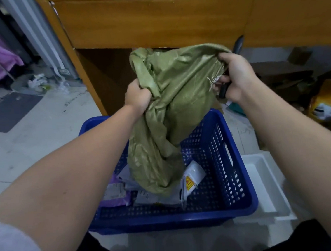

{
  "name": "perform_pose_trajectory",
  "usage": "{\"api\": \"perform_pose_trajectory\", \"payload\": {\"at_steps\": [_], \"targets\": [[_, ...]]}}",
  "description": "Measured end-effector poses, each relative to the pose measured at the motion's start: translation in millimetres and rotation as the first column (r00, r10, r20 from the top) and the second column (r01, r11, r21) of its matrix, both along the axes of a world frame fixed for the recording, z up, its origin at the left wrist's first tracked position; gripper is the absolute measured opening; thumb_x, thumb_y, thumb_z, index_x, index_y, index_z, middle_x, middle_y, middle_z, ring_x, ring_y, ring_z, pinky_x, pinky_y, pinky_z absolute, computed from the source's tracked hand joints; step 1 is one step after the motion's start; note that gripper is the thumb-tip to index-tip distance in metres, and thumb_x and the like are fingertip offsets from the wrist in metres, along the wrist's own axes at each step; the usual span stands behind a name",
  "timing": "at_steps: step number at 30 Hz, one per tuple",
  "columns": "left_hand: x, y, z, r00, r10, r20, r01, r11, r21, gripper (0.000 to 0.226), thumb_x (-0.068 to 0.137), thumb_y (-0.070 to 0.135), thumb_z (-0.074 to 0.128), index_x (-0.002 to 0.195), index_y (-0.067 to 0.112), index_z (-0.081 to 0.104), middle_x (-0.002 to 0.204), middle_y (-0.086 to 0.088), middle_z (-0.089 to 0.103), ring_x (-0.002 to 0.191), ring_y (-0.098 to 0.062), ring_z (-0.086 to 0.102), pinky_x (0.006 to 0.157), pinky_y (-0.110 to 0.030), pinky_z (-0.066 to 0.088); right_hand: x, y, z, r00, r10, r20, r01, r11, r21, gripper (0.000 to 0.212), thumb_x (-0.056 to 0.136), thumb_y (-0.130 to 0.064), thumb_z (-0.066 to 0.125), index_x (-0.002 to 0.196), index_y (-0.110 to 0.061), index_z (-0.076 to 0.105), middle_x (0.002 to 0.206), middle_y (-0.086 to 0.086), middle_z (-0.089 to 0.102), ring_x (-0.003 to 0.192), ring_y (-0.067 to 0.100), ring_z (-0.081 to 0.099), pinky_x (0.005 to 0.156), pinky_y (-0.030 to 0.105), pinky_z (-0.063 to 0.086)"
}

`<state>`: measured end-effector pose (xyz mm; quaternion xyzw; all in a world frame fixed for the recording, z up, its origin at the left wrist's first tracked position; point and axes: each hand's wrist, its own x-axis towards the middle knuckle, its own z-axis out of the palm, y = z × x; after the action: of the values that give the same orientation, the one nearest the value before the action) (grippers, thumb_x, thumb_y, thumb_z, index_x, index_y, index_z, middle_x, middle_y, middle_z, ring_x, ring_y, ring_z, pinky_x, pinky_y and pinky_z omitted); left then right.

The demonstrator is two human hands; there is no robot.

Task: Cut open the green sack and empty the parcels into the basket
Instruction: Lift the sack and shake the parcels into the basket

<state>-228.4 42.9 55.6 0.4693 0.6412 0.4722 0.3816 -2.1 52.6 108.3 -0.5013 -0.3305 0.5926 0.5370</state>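
Emptying step: left hand (138,98) and right hand (235,77) both clench the upended green sack (171,113) over the basket (230,179), the right also gripping a knife (238,45). Parcels (194,177) lie below; a shake looks next.

The green sack (171,109) hangs down into the middle of the blue basket (219,147), and parcels (158,194) crowd the floor of the basket under and left of it, so the way straight down there is blocked. Open room remains in the basket's right and near parts, where bare perforated floor shows. Behind the sack the wooden cabinet (155,20) closes the far side, and a white tray (263,187) sits just beside the basket's right wall.
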Motion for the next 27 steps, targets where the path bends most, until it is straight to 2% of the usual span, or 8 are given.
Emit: {"api": "perform_pose_trajectory", "payload": {"at_steps": [3, 7, 13, 16, 19, 22, 24, 27], "targets": [[14, -8, 3, 0.935, -0.353, 0.04, 0.355, 0.923, -0.146, 0.089, 0.078, -0.005, 0.068, 0.151, 0.02, 0.023, 0.124, 0.002, 0.055, 0.12, -0.023, 0.05, 0.104, -0.04, 0.043, -7, -4, -4, 0.996, 0.088, -0.015, -0.089, 0.995, -0.055, 0.03, 0.098, -0.026, 0.047, 0.068, -0.019, 0.047, 0.039, -0.006, 0.038, 0.033, 0.011, 0.028, 0.048, 0.027, 0.021], [29, -3, -2, 0.9, -0.431, 0.067, 0.436, 0.886, -0.159, 0.117, 0.07, 0.015, 0.087, 0.154, 0.023, 0.006, 0.147, 0.001, 0.042, 0.132, -0.019, 0.044, 0.112, -0.04, 0.035, -13, -13, -2, 0.993, 0.103, -0.06, -0.108, 0.99, -0.089, 0.026, 0.097, -0.025, 0.047, 0.073, -0.017, 0.051, 0.038, -0.007, 0.045, 0.027, 0.008, 0.037, 0.049, 0.027, 0.028], [46, -5, -5, 0.913, -0.404, 0.053, 0.406, 0.914, -0.026, 0.055, 0.075, 0.002, 0.08, 0.125, 0.01, 0.058, 0.115, -0.004, 0.07, 0.104, -0.015, 0.067, 0.097, -0.036, 0.052, -15, -24, 1, 0.979, 0.096, -0.179, -0.119, 0.986, -0.121, 0.025, 0.099, -0.022, 0.044, 0.077, -0.014, 0.052, 0.033, -0.005, 0.048, 0.023, 0.008, 0.044, 0.047, 0.022, 0.041], [52, -10, 3, 0.928, -0.372, -0.005, 0.372, 0.928, -0.001, 0.033, 0.082, 0.002, 0.068, 0.113, 0.013, 0.063, 0.102, -0.001, 0.071, 0.093, -0.011, 0.067, 0.082, -0.029, 0.055, -17, -28, 4, 0.979, 0.091, -0.184, -0.11, 0.989, -0.094, 0.026, 0.1, -0.019, 0.044, 0.077, -0.013, 0.051, 0.035, -0.006, 0.05, 0.022, 0.005, 0.044, 0.034, 0.016, 0.041], [57, -14, 14, 0.957, -0.291, 0.004, 0.291, 0.957, 0.013, 0.02, 0.087, 0.007, 0.06, 0.102, 0.02, 0.062, 0.094, 0.005, 0.068, 0.087, -0.008, 0.064, 0.075, -0.027, 0.054, -14, -26, 9, 0.976, 0.107, -0.189, -0.116, 0.993, -0.034, 0.019, 0.099, -0.022, 0.051, 0.084, -0.011, 0.057, 0.044, -0.004, 0.059, 0.03, 0.006, 0.053, 0.039, 0.018, 0.047], [62, -13, 29, 0.972, -0.092, 0.216, 0.08, 0.995, 0.063, 0.016, 0.09, 0.012, 0.058, 0.084, 0.026, 0.058, 0.087, 0.005, 0.067, 0.081, -0.011, 0.064, 0.073, -0.027, 0.053, -2, -19, 11, 0.995, 0.096, -0.017, -0.095, 0.993, 0.074, 0.045, 0.082, -0.033, 0.074, 0.119, -0.009, 0.066, 0.087, 0.001, 0.076, 0.064, 0.016, 0.072, 0.064, 0.031, 0.059], [63, -9, 38, 0.958, -0.019, 0.287, -0.008, 0.996, 0.092, 0.016, 0.091, 0.011, 0.056, 0.081, 0.023, 0.055, 0.084, 0.002, 0.065, 0.077, -0.012, 0.064, 0.07, -0.027, 0.053, 3, -20, 12, 0.976, 0.123, 0.18, -0.139, 0.987, 0.083, 0.06, 0.078, -0.036, 0.079, 0.13, -0.013, 0.06, 0.103, -0.002, 0.073, 0.061, 0.006, 0.068, 0.053, 0.022, 0.051], [66, -7, 47, 0.944, 0.02, 0.329, -0.053, 0.994, 0.091, 0.008, 0.089, 0.014, 0.057, 0.097, 0.014, 0.057, 0.094, -0.009, 0.066, 0.086, -0.023, 0.066, 0.082, -0.038, 0.055, 3, -28, 3, 0.881, 0.227, 0.414, -0.26, 0.965, 0.024, 0.07, 0.073, -0.032, 0.084, 0.132, -0.019, 0.051, 0.113, -0.007, 0.066, 0.088, 0.008, 0.067, 0.064, 0.023, 0.052]]}}
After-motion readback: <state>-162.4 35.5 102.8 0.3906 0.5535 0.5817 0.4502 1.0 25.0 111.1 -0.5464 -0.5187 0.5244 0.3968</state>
